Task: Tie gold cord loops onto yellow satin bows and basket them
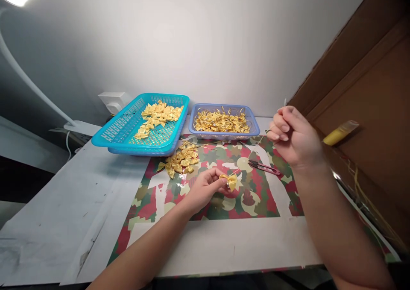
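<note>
My left hand (209,186) pinches a yellow satin bow (231,180) over the middle of the patterned mat. A small shiny piece shows under the bow's knot, and a thin strand sticks out above it. My right hand (290,134) is raised at the right, fingers curled closed; whatever it holds, if anything, is too small to make out. Thread snips (264,168) with pinkish handles lie on the mat between the hands. Beyond my left hand is a loose pile of yellow bows (182,158).
A turquoise basket (134,144) with yellow bows stands back left, stacked on another. Beside it a blue-purple basket (224,135) holds bows with gold cords. A cardboard panel (368,85) rises at the right, with a yellow tube (339,133) against it. A white lamp (22,70) stands left.
</note>
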The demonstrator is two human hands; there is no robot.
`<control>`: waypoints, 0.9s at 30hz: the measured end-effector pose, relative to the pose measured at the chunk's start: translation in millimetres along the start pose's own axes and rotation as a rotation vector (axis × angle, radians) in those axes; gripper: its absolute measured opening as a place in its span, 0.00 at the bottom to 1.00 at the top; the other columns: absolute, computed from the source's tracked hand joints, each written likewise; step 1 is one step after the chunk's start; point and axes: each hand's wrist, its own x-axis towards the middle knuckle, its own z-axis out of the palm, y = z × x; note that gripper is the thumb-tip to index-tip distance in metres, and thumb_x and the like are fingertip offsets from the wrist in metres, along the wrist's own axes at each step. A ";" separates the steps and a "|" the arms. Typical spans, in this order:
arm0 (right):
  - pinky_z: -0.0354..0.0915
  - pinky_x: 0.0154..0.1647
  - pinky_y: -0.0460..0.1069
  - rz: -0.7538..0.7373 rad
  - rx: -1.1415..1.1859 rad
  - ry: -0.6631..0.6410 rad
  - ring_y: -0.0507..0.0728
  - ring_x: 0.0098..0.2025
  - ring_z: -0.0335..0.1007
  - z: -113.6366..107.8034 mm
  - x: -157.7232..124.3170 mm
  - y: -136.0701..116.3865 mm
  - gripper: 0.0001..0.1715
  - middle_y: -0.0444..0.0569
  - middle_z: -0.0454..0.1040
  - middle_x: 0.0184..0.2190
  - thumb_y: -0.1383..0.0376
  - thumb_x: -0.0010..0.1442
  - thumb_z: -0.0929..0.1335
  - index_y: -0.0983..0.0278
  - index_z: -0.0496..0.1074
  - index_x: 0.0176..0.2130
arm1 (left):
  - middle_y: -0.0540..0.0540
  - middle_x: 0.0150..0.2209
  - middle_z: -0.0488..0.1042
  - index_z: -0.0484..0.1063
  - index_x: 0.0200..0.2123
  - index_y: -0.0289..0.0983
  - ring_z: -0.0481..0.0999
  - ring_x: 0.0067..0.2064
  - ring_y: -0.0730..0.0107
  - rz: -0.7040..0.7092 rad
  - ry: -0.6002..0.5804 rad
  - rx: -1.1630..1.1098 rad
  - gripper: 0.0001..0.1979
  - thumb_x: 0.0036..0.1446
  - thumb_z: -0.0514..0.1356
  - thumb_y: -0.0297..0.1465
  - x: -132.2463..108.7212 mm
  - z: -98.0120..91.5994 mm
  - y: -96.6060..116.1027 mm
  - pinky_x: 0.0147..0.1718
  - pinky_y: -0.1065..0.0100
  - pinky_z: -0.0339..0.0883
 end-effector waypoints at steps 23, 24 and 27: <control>0.62 0.23 0.48 0.143 -0.141 -0.150 0.47 0.16 0.41 11.0 -11.3 4.1 0.12 0.35 0.44 0.17 0.58 0.57 0.71 0.58 0.65 0.28 | 0.46 0.29 0.80 0.75 0.36 0.34 0.80 0.29 0.69 -0.004 0.056 0.047 0.16 0.50 0.67 0.40 -2.6 2.2 -4.6 0.32 0.68 0.75; 0.60 0.23 0.48 0.137 -0.129 -0.117 0.47 0.17 0.41 8.9 -10.2 -0.1 0.12 0.35 0.44 0.17 0.59 0.57 0.71 0.58 0.65 0.27 | 0.46 0.30 0.80 0.75 0.37 0.34 0.81 0.30 0.68 -0.001 0.043 0.060 0.15 0.51 0.67 0.40 -3.0 2.7 -5.1 0.32 0.69 0.75; 0.54 0.21 0.48 0.107 -0.094 -0.040 0.47 0.17 0.39 3.4 -7.5 -9.3 0.12 0.36 0.43 0.18 0.61 0.56 0.71 0.59 0.65 0.25 | 0.45 0.32 0.80 0.74 0.37 0.35 0.81 0.32 0.68 0.012 0.005 0.107 0.12 0.55 0.64 0.37 -4.5 3.9 -5.4 0.32 0.69 0.74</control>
